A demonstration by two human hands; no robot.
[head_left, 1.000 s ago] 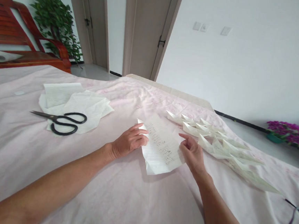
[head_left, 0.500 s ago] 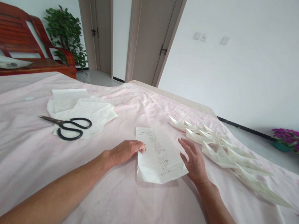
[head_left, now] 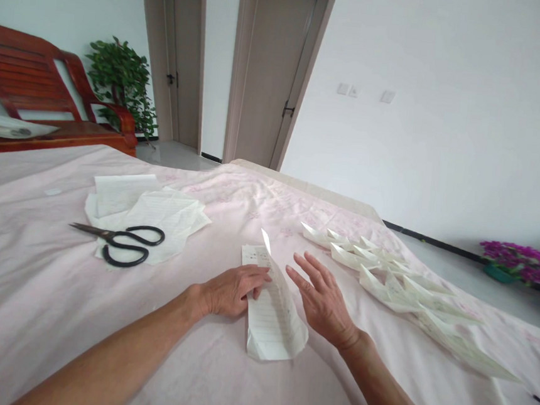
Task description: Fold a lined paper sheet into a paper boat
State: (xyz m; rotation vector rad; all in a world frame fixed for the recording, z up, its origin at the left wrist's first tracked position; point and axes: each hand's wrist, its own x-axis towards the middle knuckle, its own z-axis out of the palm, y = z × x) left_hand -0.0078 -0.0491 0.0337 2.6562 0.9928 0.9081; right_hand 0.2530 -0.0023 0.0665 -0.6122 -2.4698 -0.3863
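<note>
A lined, handwritten sheet of paper [head_left: 266, 322] lies on the pink bed sheet in front of me, its right part lifted and curving up toward the left. My left hand [head_left: 238, 287] holds it at the left, fingers curled, with the fingertips at the raised part. Just right of the paper, my right hand [head_left: 322, 303] is open, its fingers spread and pointing at the lifted side; nothing is in it. Several folded paper boats [head_left: 390, 285] stand in a row to the right of that hand.
Black-handled scissors [head_left: 124, 243] lie partly over a pile of loose paper sheets [head_left: 169, 212] on the left. The pink bed sheet [head_left: 189, 372] is wrinkled. Beyond it are a wooden bench [head_left: 35, 81], a green plant [head_left: 120, 82] and purple flowers [head_left: 524, 259].
The sheet's right side has risen from nearly flat and bent to the left. My right hand has moved left with it, and my left fingers now reach further over the paper.
</note>
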